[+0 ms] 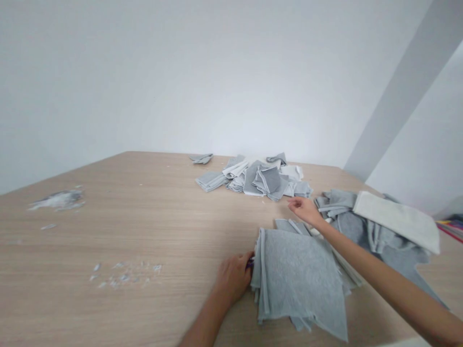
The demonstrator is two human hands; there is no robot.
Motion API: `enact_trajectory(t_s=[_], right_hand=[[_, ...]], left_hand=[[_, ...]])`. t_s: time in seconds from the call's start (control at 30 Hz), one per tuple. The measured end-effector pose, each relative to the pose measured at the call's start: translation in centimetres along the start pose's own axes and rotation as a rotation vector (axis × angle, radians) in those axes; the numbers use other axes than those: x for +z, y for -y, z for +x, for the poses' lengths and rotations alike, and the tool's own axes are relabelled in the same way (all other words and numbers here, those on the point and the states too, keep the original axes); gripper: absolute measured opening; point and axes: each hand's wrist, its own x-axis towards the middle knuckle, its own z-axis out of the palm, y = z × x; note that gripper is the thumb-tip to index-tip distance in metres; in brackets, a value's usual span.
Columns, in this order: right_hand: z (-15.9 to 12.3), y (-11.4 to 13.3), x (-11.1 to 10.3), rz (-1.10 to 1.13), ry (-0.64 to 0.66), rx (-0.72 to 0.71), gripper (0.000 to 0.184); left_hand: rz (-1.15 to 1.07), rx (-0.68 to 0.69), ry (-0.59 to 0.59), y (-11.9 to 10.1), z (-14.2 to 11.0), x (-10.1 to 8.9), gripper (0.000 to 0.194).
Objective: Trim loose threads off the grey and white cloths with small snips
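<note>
My left hand (235, 274) rests on the table at the left edge of a stack of grey cloth pieces (300, 274). Its fingers are closed around a small dark purple object (250, 262), mostly hidden, whose kind I cannot make out. The stack's pieces are folded, with frayed lower edges. My right hand (303, 209) is over the table beyond this stack, just in front of a heap of folded grey and white cloths (265, 178). Its fingers are loosely bent and slightly apart, with nothing visible in them. My right forearm passes above the stack's right side.
Right of my arm lies a pile of grey cloths (356, 226) with a folded cream cloth (396, 219) on top. A single grey cloth (201, 158) lies near the wall. White lint (60, 199) and small scraps (125, 277) dot the wooden table (173, 221) at left.
</note>
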Motion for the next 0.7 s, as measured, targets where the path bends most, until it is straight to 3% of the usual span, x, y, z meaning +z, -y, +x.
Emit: enact_trajectory(t_s=[0.27, 0.5, 0.7], right_hand=[[6.3, -3.0, 3.9, -0.111, -0.07, -0.002, 0.042], [11.4, -4.2, 6.9, -0.237, -0.013, -0.158, 0.063], [13.6, -5.0, 8.4, -0.349, 0.076, -0.31, 0.061]], left_hand=[[-0.006, -0.017, 0.041, 0.4, 0.3, 0.2, 0.048], [-0.007, -0.037, 0.131, 0.4, 0.5, 0.2, 0.054], [0.016, -0.01, 0.207, 1.7, 0.5, 0.1, 0.06]])
